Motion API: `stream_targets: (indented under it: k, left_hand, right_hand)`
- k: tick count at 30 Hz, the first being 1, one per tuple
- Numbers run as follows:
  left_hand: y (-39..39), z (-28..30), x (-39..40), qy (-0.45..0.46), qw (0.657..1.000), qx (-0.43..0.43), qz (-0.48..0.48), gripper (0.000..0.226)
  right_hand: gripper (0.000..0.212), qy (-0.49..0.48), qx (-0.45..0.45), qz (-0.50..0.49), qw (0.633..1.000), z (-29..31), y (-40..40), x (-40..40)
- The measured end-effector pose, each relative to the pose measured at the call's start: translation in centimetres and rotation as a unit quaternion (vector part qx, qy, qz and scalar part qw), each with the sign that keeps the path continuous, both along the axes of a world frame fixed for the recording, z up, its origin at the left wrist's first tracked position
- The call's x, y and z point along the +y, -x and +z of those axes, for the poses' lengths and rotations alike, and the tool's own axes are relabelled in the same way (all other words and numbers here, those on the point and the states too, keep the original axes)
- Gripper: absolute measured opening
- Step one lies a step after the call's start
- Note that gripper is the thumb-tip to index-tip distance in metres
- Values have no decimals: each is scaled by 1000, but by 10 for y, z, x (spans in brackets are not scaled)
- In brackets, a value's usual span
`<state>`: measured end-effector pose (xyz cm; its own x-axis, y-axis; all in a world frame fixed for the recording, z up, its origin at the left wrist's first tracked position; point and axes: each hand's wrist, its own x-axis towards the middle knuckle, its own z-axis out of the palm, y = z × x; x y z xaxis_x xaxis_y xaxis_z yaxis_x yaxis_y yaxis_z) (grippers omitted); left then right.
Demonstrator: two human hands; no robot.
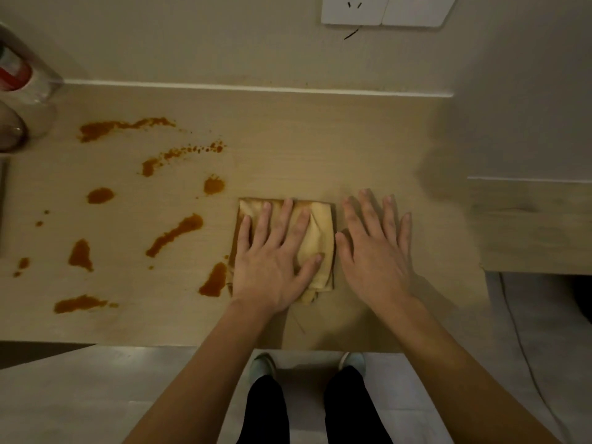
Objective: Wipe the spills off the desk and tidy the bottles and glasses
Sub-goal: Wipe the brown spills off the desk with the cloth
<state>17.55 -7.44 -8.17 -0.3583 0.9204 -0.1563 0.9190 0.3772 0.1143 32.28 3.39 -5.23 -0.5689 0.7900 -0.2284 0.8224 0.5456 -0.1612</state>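
The folded yellow cloth (315, 241) lies flat on the pale wood-grain worktop (320, 139), directly under the left hand (275, 264). That hand's fingers (263, 224) are straight and spread, pressing down on the cloth rather than gripping it; the thumb lies across the cloth's nearer right part. Its left edge looks darker, stained brownish. The right hand (374, 254) lies just beside the cloth's right edge, fingers straight and fanned, palm down on the bare worktop, holding nothing.

The spills (174, 233) all sit to the left of the left hand's fingers: roughly ten larger orange-brown smears and blobs plus a few small dots, some long and streaky, some rounded. The nearest one (213, 280) touches or nearly touches the cloth's lower left corner, just beside the heel of the left hand.

Well away to the far left, at the back corner of the worktop, stands one clear plastic bottle (22, 78) with a red and white label, and beside it one rounded glass-like vessel (11, 129), cut off by the edge of view.

On the wall behind, above the right hand's fingers, is one white socket plate (352, 9) with another white plate beside it.
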Motion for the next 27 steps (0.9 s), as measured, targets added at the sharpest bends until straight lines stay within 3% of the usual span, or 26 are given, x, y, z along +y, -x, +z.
stream_targets:
  k: [8, 14, 27]
  left_hand:
    - [-25, -2, -60, -21, 1000, -15, 2, 76]
    - [-14, 1, -59, -6, 1000, -21, -20, 76]
    - [82, 3, -58, 13, 1000, -4, 12, 78]
  right_hand:
    - [63, 20, 11, -19, 1000, -4, 11, -10]
    - [63, 21, 24, -14, 999, -10, 24, -22]
    - [70, 16, 19, -7, 1000, -14, 43, -31]
